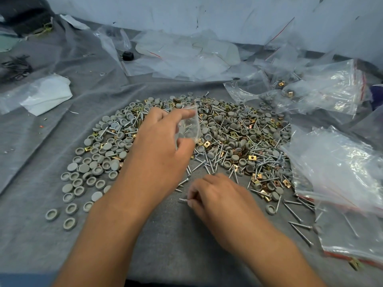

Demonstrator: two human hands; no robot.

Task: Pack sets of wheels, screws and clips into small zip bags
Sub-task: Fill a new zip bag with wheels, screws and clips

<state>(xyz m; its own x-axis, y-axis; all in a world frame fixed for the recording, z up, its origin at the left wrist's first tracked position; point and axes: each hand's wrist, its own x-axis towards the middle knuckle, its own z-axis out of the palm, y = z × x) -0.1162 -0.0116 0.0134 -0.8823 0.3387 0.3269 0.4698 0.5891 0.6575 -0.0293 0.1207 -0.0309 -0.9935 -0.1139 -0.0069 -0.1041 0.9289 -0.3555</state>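
A wrinkled grey cloth (51, 141) covers the whole work surface. Behind it stands a pale blue-white wall (186, 11), scuffed with small dark marks. The light is soft and even, with a dark shape (24, 15) in the far left corner

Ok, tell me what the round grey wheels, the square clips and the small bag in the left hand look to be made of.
Grey wheels: probably moulded plastic or rubber; matte, even grey, no glint.
Square clips: likely plated sheet metal; thin, folded, with a brassy-gold shine.
Small zip bag, pinched by the left hand: thin clear plastic film; see-through, glossy, creased.
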